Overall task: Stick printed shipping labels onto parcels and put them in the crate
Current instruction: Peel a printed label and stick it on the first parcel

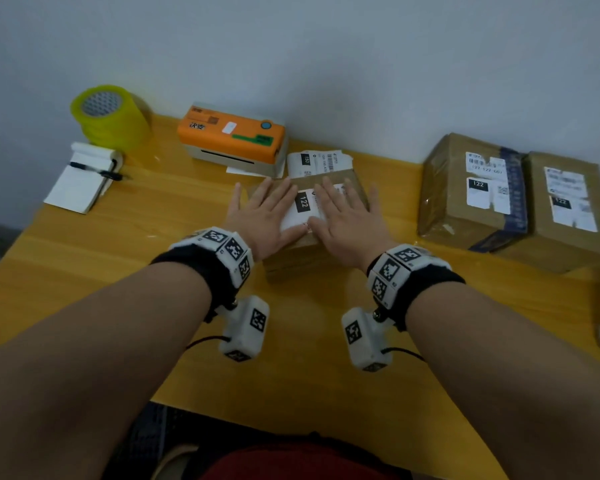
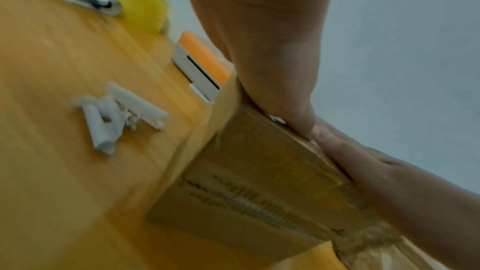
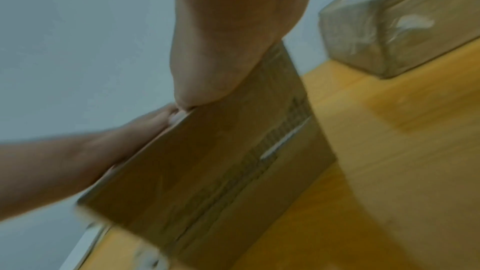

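A small brown cardboard parcel (image 1: 291, 258) sits on the yellow table in front of me. On its top lies a white shipping label (image 1: 303, 209) marked 122. My left hand (image 1: 264, 213) and right hand (image 1: 347, 213) lie flat on the parcel top with fingers spread and straight, pressing the label from either side. In the left wrist view the parcel (image 2: 259, 171) shows from the side under my left hand (image 2: 259, 38), and in the right wrist view the same parcel (image 3: 221, 161) lies under my right hand (image 3: 233, 38). Another printed label (image 1: 321, 162) lies behind the parcel.
An orange label printer (image 1: 231, 136) stands at the back by the wall. Yellow tape rolls (image 1: 110, 114) and a notepad with a pen (image 1: 84, 178) are at the back left. Two labelled parcels (image 1: 475, 188) (image 1: 565, 209) stand at the right. White backing scraps (image 2: 116, 114) lie left of the parcel.
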